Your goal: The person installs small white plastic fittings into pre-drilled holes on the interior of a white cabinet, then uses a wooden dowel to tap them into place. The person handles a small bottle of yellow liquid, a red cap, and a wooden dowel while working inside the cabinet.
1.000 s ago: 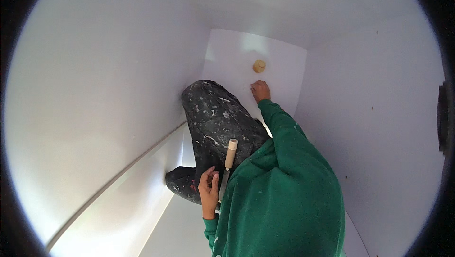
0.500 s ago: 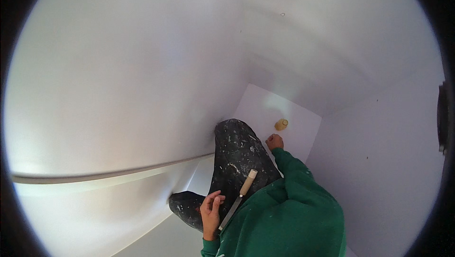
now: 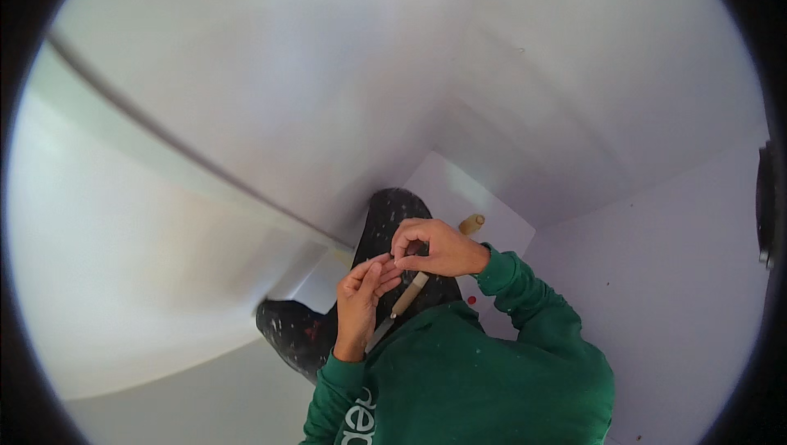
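Note:
Over my lap, my left hand (image 3: 362, 291) is palm up with its fingers stretched out. Just above its fingertips, my right hand (image 3: 440, 250) curls thumb and forefinger together in a pinch. Whatever is in that pinch is too small to make out. A tool with a pale wooden handle (image 3: 407, 297) and a flat metal blade, much like a chisel, lies across my lap under the hands. Past my right hand stands a small yellowish bottle (image 3: 471, 223), partly hidden by it. A small red round thing (image 3: 472, 300) shows beside my right sleeve.
Smooth pale panels (image 3: 311, 76) rise close in front and to the left, with a dark-edged seam (image 3: 205, 162) running across. Another pale wall (image 3: 648, 297) stands on my right. My legs in paint-spotted dark trousers (image 3: 299, 334) fill the narrow space between.
My right hand has come from beside the bottle to my left hand over the lap. The left hand has moved slightly up. The view has turned, tilting the seam on the left.

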Tool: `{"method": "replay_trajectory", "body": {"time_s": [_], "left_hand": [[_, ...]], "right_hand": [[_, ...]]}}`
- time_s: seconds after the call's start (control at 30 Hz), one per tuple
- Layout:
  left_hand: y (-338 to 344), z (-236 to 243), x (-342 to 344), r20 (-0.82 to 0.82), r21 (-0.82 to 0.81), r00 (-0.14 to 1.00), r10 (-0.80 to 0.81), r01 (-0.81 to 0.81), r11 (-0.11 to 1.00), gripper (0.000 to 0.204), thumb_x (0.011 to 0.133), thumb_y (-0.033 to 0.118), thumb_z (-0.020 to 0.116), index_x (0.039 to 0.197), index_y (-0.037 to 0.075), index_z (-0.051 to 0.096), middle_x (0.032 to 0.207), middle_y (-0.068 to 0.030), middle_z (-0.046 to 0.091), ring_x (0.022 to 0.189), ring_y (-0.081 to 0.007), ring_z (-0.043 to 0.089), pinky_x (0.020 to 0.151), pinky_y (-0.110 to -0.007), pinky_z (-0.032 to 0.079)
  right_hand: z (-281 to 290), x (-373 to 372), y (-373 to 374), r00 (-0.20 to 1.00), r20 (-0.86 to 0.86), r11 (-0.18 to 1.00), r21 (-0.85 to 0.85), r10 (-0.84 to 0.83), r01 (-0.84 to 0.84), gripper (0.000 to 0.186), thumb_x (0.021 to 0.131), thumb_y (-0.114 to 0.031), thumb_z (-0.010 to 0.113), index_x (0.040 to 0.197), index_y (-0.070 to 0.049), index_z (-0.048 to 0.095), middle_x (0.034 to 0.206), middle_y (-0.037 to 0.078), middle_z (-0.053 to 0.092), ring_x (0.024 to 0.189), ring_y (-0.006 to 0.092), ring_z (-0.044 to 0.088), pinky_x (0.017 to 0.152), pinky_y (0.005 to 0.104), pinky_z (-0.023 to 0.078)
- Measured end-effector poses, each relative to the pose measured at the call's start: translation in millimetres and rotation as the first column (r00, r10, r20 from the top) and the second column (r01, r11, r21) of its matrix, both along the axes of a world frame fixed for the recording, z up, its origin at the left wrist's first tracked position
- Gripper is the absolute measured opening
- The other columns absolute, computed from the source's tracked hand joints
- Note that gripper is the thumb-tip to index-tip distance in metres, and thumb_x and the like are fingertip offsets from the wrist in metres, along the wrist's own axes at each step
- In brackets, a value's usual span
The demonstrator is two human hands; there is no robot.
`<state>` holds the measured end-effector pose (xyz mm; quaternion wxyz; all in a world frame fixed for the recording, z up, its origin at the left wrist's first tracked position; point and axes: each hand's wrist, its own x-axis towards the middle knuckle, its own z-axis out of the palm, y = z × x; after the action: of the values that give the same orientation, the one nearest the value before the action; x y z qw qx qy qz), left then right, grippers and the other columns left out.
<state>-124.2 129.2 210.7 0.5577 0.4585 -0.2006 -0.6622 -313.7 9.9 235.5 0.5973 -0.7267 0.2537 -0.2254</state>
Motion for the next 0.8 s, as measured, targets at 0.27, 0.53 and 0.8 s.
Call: {"method": "replay_trajectory", "body": {"time_s": [0.27, 0.53, 0.8], "left_hand": [[29.9, -3.2, 5.6, -0.029, -0.012, 0.964, 0.266, -0.266, 0.964, 0.024, 0.101, 0.007, 0.066, 0.121, -0.006, 0.066, 0.109, -0.0134, 0.074, 0.095, -0.0179, 0.074, 0.088, -0.031, 0.063], [31.2, -8.2, 17.4, -0.097, -0.002, 0.941, 0.324, -0.326, 0.945, 0.022, 0.1, 0.008, 0.068, 0.118, -0.004, 0.068, 0.109, -0.0156, 0.075, 0.099, -0.0208, 0.075, 0.089, -0.032, 0.062], [20.0, -12.7, 17.4, -0.075, -0.034, 0.964, 0.256, -0.259, 0.965, 0.018, 0.1, 0.005, 0.066, 0.116, -0.004, 0.068, 0.109, -0.0179, 0.075, 0.098, -0.0216, 0.075, 0.089, -0.033, 0.062]], "right_hand": [[7.5, 43.9, 26.7, 0.997, -0.037, 0.991, -0.116, -0.069, 0.065, 0.008, 0.086, -0.005, 0.076, 0.092, -0.002, 0.072, 0.092, 0.009, 0.067, 0.081, 0.0204, 0.067, 0.068, 0.0315, 0.053], [-0.6, 53.9, 37.2, 0.988, 0.035, 0.956, -0.249, -0.153, 0.157, 0.013, 0.086, 0.0, 0.077, 0.099, -0.002, 0.076, 0.1, 0.01, 0.07, 0.085, 0.0171, 0.067, 0.073, 0.0288, 0.054], [-41.9, 1.6, -0.5, 0.915, 0.08, 0.915, 0.128, -0.395, 0.383, 0.012, 0.098, -0.007, 0.069, 0.104, 0.001, 0.075, 0.1, 0.006, 0.07, 0.087, 0.012, 0.064, 0.078, 0.0275, 0.052]]}}
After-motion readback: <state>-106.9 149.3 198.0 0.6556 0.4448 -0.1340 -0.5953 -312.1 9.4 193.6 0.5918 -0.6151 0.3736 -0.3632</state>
